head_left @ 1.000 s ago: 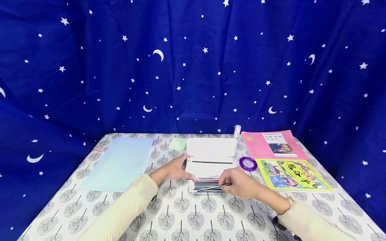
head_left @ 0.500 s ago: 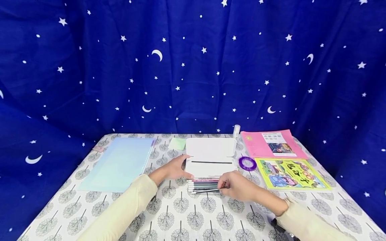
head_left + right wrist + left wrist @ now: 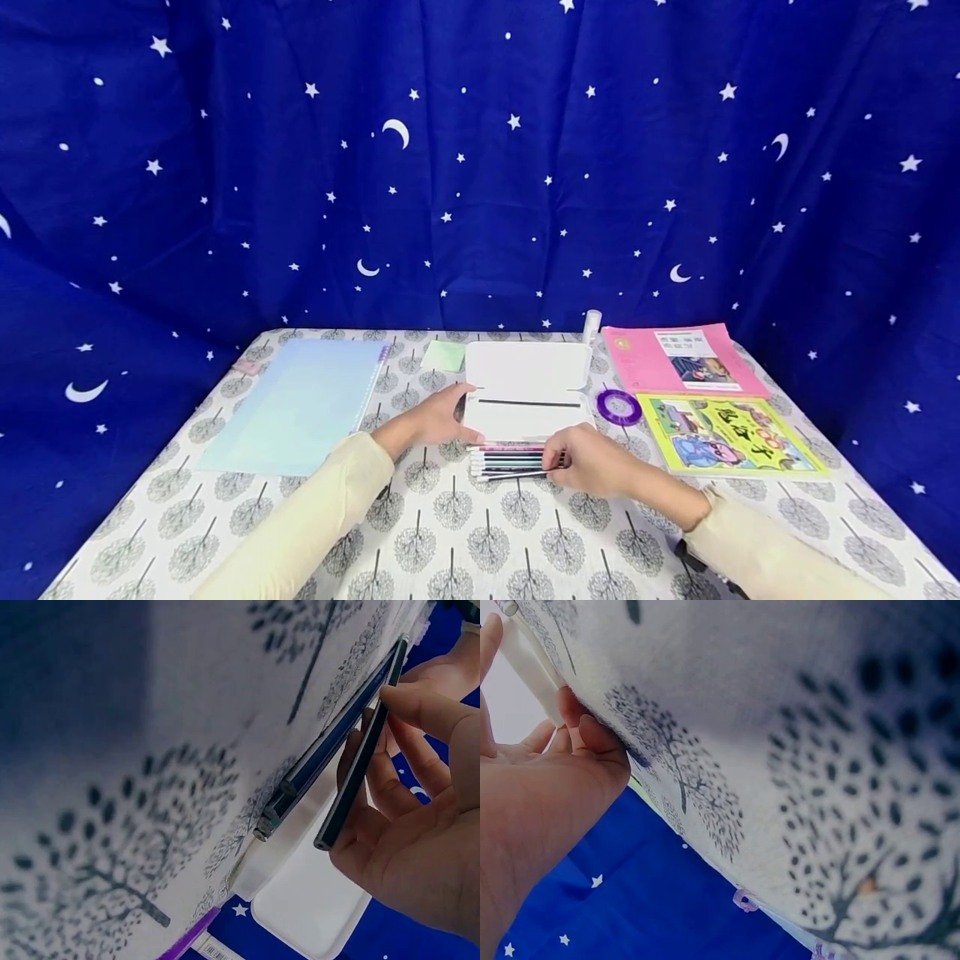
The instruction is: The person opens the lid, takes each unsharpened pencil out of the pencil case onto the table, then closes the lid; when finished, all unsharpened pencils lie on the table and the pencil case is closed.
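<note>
A white pencil case [image 3: 495, 423] lies open, its lid [image 3: 528, 365] tipped back. My left hand [image 3: 441, 417] holds the case's left end, thumb at the front corner and fingers at the back. In front of the case, several pencils [image 3: 506, 457] lie side by side on the cloth. With thumb and fingers, my right hand [image 3: 596, 462] pinches a dark pencil [image 3: 352, 780] near its right end, along the near side of the row. The right wrist view shows this pencil slightly apart from the others. One dark strip [image 3: 528, 403] runs across the case.
Right of the case lies a purple ring-shaped roll [image 3: 619, 396]; behind it stands a small white bottle [image 3: 592, 327]. A pink book [image 3: 630, 362] and a yellow picture book [image 3: 675, 458] lie at right. At left are a light-blue folder [image 3: 307, 408] and green sticky notes [image 3: 444, 356].
The pencil in my right hand has swung from a slant across the row to nearly parallel with it, at its near side. The right hand shifted slightly; the left stayed put.
</note>
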A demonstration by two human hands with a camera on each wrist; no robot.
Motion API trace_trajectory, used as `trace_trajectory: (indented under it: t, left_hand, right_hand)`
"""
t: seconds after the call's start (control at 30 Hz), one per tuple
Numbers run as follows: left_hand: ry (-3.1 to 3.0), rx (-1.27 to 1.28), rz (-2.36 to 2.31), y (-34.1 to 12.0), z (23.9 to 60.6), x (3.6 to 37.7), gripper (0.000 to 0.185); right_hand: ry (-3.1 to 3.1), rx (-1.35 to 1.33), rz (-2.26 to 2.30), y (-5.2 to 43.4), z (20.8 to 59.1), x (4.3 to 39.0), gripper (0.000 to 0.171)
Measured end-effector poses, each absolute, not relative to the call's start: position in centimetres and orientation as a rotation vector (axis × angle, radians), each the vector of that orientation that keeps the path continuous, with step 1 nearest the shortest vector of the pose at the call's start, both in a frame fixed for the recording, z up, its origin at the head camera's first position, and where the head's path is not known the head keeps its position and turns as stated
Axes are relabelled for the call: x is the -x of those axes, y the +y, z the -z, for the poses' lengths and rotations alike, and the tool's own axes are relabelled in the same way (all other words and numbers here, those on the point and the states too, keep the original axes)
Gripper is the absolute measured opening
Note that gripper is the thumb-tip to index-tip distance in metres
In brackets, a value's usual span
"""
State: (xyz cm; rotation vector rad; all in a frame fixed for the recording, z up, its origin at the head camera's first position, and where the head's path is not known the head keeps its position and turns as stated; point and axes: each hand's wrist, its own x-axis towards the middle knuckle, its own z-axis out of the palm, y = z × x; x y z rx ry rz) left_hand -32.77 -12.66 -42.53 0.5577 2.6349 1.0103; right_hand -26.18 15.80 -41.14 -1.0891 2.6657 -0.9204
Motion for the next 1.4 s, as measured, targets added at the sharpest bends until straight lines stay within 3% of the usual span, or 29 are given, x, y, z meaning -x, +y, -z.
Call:
trace_trajectory:
  t: [0.3,1.4]
  left_hand:
    - [2.644,-0.552,-1.004,-12.58,42.53,32.84,0.098]
    - [2.649,-0.541,-0.986,-12.48,42.42,32.67,0.097]
  right_hand:
    - [2.649,1.053,0.884,15.66,41.01,26.12,0.010]
    - [2.694,1.035,0.825,15.83,41.17,26.41,0.018]
